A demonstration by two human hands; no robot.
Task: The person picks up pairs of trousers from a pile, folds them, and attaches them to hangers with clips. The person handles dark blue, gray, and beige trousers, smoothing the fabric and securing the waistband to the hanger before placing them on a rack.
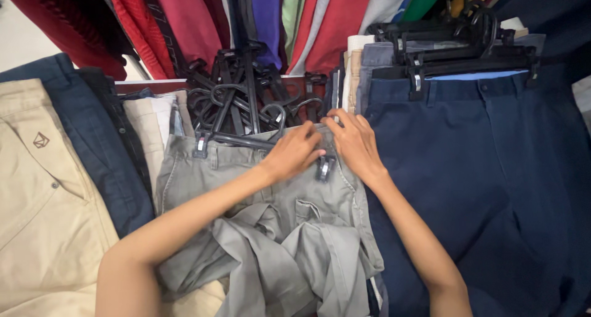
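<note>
Both hands are at the waistband of the grey trousers (271, 187), which lie flat in the middle of the pile between the beige trousers (43, 187) on the left and the navy trousers (480, 169) on the right. A black clip hanger (246, 141) runs along the waistband; its left clip (200, 146) looks already closed on the cloth.

Left hand (294, 152): fingers curled and pressed together at the right clip (324, 166), apparently pinching it. Right hand (356, 143): fingers together, laid flat on the waistband corner beside that clip, holding the cloth down.

Step, as I read it: fixing the second clip on the waistband. Next move needs the band pulled taut and the clip squeezed fully over the edge, or it'll slip.

Hard to tell: whether the right clip is open or closed, since the fingers cover it. The heap of spare hangers (246, 89) behind is tangled and can't be counted. Trouser legs are bunched and cut off at the bottom edge.
</note>
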